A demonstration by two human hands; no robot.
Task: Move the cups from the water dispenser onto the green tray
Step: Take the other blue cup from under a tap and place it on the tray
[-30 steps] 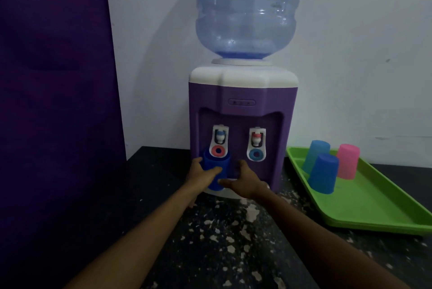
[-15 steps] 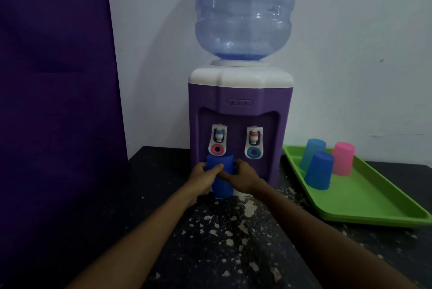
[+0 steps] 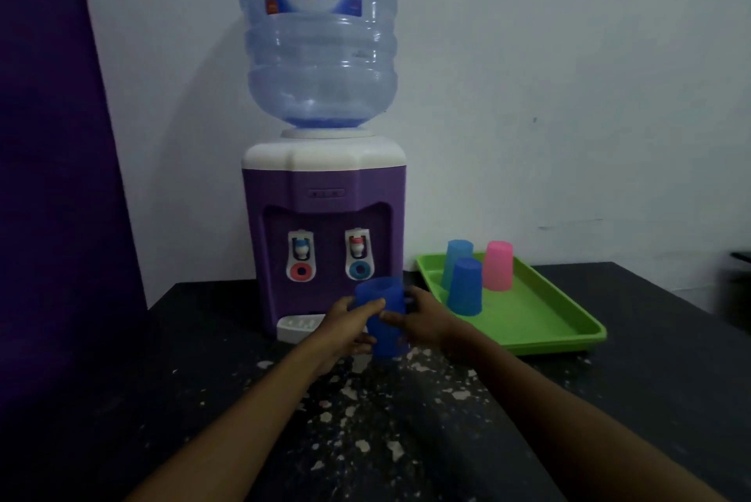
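Cups of plastic are the things to be moved, and one of them, an upright dark blue plastic cup [image 3: 384, 318], is held off the tabletop between the two hands, in front of the dispenser's right side. Both bare forearms are stretched forward from the lower edge of the view and are drawn together toward the cup. The left hand [image 3: 347, 325] is wrapped against the cup's left side, with its thumb laid across the front just below the rim. The right hand [image 3: 422, 318] is pressed against the cup's right side, its thumb set on the front wall below the left thumb. Both hands are thus clamped on the cup.

Below the arms, the black tabletop [image 3: 203, 400] is seen to be flecked with pale chips. Behind the cup, a purple water dispenser with a white top [image 3: 325, 184] is stood against the white wall, and a white drip grille [image 3: 298, 327] is exposed at its foot. A large clear blue water bottle [image 3: 321, 46] is seated upside down on it.

To the right, a green rectangular plastic tray [image 3: 548, 323] is laid on the tabletop. Three inverted cups are stood on it: a dark blue cup [image 3: 465, 288] nearest, a light blue cup [image 3: 457, 258] just behind it, and a pink cup [image 3: 499, 266] beside them.
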